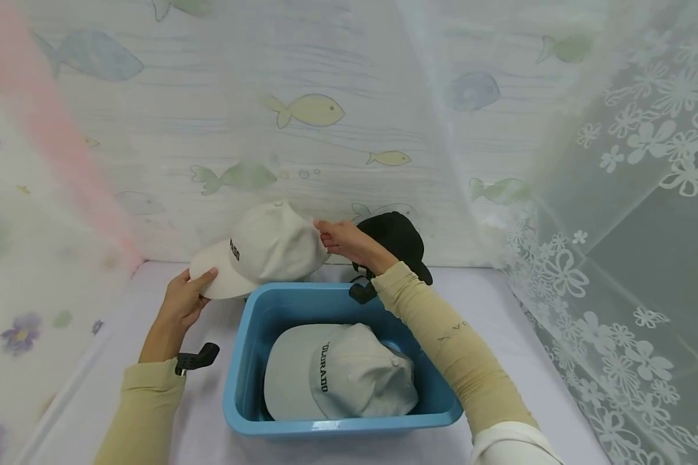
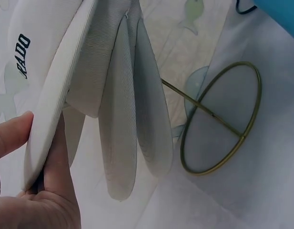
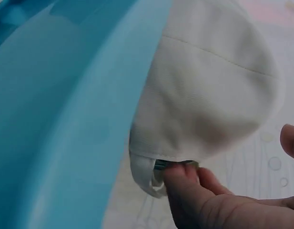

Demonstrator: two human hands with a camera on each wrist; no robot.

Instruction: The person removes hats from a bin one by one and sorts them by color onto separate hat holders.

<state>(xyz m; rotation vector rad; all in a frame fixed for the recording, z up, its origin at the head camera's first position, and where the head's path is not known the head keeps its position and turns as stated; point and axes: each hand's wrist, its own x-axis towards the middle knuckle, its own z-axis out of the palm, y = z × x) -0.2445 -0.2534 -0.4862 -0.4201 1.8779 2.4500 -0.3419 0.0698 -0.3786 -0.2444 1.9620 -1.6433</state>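
A white baseball cap with dark lettering sits behind the blue tub, its brim toward the left. My left hand pinches that brim, thumb on top and fingers beneath. At the cap's back, my right hand has its fingers hooked in at the strap opening; the thumb stands apart and the fingertips are hidden. Below the held brim, the left wrist view shows more pale brims layered close together. Beneath them is a brass-coloured stand with a ring base and thin rod.
In front stands a blue plastic tub holding a pale cap lettered "COLORADO", brim to the left. A black cap is behind the tub, partly covered by my right forearm. Fish-printed curtain rises behind the white tabletop.
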